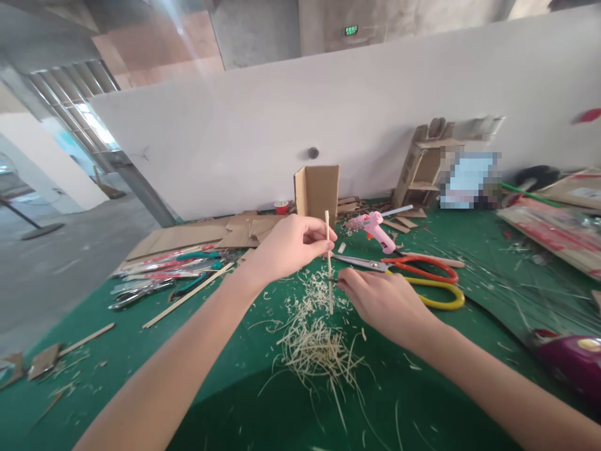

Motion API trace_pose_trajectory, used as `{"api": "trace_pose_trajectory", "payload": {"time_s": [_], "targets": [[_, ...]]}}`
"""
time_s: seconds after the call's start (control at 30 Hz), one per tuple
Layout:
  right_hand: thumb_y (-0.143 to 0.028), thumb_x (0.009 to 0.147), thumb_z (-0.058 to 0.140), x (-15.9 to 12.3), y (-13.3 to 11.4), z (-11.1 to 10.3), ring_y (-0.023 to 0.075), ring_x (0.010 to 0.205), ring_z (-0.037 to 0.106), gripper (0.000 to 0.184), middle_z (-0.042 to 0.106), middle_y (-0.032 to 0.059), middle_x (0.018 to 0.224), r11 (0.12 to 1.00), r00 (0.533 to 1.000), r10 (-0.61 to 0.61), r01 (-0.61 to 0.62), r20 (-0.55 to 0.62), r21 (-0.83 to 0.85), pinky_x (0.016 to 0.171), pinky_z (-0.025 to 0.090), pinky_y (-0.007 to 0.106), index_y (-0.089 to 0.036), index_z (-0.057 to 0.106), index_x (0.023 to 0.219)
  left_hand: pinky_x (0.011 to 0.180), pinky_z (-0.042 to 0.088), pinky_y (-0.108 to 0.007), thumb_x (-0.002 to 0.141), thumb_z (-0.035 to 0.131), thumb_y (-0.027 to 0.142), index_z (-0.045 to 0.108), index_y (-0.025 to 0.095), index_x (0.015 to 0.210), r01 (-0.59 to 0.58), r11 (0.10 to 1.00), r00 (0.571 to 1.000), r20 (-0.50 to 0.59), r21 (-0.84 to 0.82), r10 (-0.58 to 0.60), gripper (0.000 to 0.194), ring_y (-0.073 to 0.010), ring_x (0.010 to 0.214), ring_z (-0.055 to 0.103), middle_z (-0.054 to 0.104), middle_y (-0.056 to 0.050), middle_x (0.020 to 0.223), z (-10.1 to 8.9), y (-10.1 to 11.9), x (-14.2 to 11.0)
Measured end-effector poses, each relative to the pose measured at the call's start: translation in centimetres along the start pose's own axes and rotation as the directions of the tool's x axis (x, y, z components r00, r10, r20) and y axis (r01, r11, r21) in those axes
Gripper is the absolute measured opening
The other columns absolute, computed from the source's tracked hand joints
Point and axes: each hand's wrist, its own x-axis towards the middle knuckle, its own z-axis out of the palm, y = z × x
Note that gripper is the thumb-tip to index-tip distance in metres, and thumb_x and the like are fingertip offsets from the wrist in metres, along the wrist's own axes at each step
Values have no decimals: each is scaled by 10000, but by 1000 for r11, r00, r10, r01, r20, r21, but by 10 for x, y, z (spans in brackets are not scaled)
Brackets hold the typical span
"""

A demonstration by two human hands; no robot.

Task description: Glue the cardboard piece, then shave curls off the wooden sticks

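Note:
My left hand (pixel 303 241) pinches the upper part of a thin wooden stick (pixel 330 266), which stands nearly upright over the table. My right hand (pixel 375 297) is closed on a small dark blade-like tool (pixel 333 280), mostly hidden by the fingers; its exposed tip touches the stick below my left fingertips. Beneath the stick lies a loose heap of pale wood shavings (pixel 319 351), with finer curls behind it. Just beyond my right hand rest large scissors (pixel 366 263) with one orange and one yellow handle.
A pink glue gun (pixel 375 232) lies behind the scissors. A folded cardboard piece (pixel 322 191) stands near the wall, with a cardboard structure (pixel 417 163) to its right. Pliers (pixel 197 285), packets and a longer wooden strip (pixel 188 294) are at left. A purple object (pixel 570 363) sits at right.

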Motion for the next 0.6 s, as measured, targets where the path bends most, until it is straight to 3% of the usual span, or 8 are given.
{"api": "trace_pose_trajectory", "payload": {"time_s": [0.1, 0.23, 0.6], "targets": [[-248, 912, 331, 2, 3, 1, 118, 640, 510, 266, 591, 20, 681, 999, 995, 37, -38, -97, -9, 488, 159, 265, -164, 547, 781, 691, 480, -275, 796, 495, 242, 602, 146, 856, -6, 1000, 1000, -2, -8, 6, 155, -150, 767, 618, 656, -62, 808, 1, 1, 0], [-256, 905, 349, 4, 5, 2, 111, 635, 495, 249, 584, 1, 657, 995, 984, 81, -89, -159, -44, 469, 129, 265, -180, 566, 809, 695, 486, -274, 797, 503, 260, 597, 151, 842, 3, 1000, 1000, -8, -16, -3, 151, -151, 764, 623, 656, -59, 799, 2, 0, 1], [-182, 853, 388, -5, -3, 11, 91, 440, 467, 127, 554, -25, 595, 993, 991, 77, -66, 110, -99, 440, 78, 272, -211, 484, 775, 689, 486, -272, 790, 499, 270, 598, 155, 855, 23, 1000, 999, -34, 9, -23, 165, -154, 755, 624, 660, -53, 781, 3, -5, 2]]}}
